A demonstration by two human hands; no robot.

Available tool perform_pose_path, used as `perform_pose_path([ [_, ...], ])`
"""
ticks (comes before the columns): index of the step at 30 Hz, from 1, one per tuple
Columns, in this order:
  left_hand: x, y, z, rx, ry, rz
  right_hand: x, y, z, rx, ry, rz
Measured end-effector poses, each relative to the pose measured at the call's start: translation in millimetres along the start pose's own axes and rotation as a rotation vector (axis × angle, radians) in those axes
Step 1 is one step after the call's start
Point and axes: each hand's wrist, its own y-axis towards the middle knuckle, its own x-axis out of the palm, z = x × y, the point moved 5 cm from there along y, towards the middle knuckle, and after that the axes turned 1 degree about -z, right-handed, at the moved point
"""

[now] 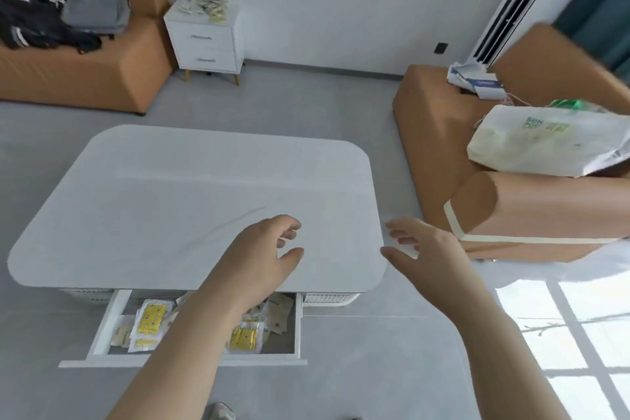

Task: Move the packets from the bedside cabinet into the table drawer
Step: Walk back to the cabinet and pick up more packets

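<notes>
Both hands are empty and hover over the near edge of the white worktop [170, 198]. The left hand [262, 249] hangs with fingers loosely curled around nothing, and the right hand [422, 249] is spread with thumb and fingers apart, so neither is carrying a load. Directly under the left forearm, the drawer [114, 317] stands pulled well out from beneath the worktop. It is probably left open so that each delivery can be dropped straight in without a hand having to work the front. Packets [150, 317], some yellow and some pale, lie in it in a jumbled layer with bare drawer floor showing toward the right-hand side, which suggests they were tipped in rather than arranged. Far ahead of both hands, beyond the worktop and against the wall, the bedside cabinet [204, 41] carries a loose pile [206, 7] of the same kind of thing on its top, with its 2 drawers shut. I judge the job to be partly done, with at least 1 more trip across the floor needed. Holding nothing suits that trip, since scattered flat sachets are easiest gathered with 2 free hands. An orange sofa [545, 215] sits just right of the right hand
</notes>
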Motion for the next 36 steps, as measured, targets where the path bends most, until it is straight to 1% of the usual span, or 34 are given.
perform_pose_path([
  [7, 64.3, 38.0, 152.7, 0.148, -0.007, 0.000, -141.9, -10.2, 79.7, -0.025, -0.091, 0.121],
  [11, 92.6, 59.9, 211.8, 0.215, 0.007, -0.011, -200.6, -6.4, 113.8, -0.025, -0.109, 0.181],
  [14, 105.9, 81.9, 243.9, 0.255, 0.022, -0.023, -229.3, 6.1, 132.4, -0.018, -0.107, 0.193],
  [20, 123.7, 152.9, 276.7, 0.304, 0.013, -0.054, -265.9, 58.3, 166.6, 0.007, -0.119, 0.245],
  [28, 122.1, 265.0, 313.4, 0.358, 0.023, -0.066, -300.0, 153.0, 183.2, 0.064, -0.105, 0.246],
  [36, 127.6, 359.9, 337.1, 0.358, 0.041, -0.092, -329.6, 245.1, 201.6, 0.033, -0.131, 0.231],
])
